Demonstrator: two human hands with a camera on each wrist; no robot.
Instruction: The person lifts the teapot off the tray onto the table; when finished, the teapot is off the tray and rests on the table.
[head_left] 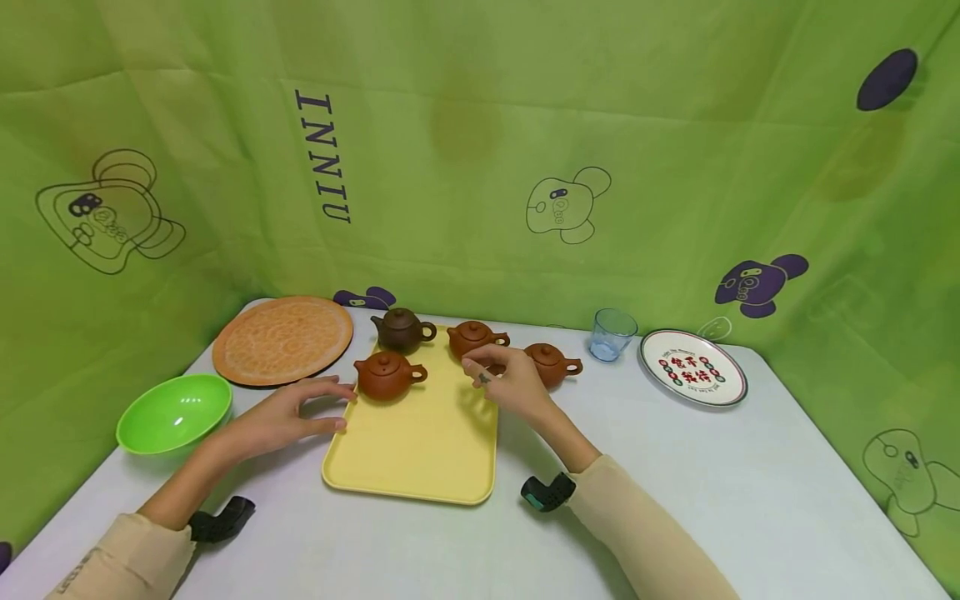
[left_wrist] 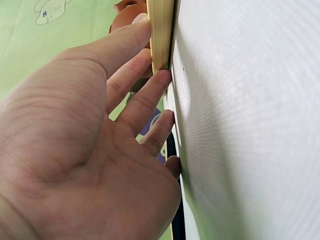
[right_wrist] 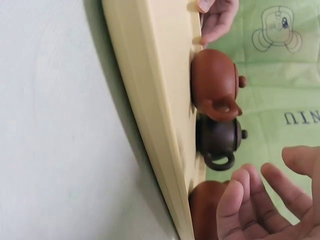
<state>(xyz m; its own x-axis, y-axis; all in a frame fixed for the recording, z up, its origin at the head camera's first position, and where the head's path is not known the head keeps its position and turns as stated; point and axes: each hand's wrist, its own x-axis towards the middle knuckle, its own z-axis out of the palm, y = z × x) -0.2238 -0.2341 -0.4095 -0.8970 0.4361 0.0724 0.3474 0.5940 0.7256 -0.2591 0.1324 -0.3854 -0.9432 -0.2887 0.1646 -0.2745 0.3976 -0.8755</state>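
A yellow tray (head_left: 420, 454) lies on the white table. At its left rim is my left hand (head_left: 281, 417), fingers spread and fingertips touching the edge; in the left wrist view the thumb (left_wrist: 127, 42) lies along the rim. On the tray's back half stand a reddish-brown teapot (head_left: 385, 381), a dark brown teapot (head_left: 401, 332) and another reddish-brown teapot (head_left: 471, 335). My right hand (head_left: 517, 385) hovers by the right rim, in front of that last teapot, fingers loosely bent with nothing in them. Partly behind it, another reddish-brown teapot (head_left: 552, 367) sits right of the tray.
A green bowl (head_left: 176, 412) and a round pizza-patterned mat (head_left: 281, 337) lie on the left. Toward the back right are a blue-tinted glass (head_left: 612, 335) and a white plate with red characters (head_left: 693, 392). A green printed curtain (head_left: 465, 167) hangs behind and beside the table.
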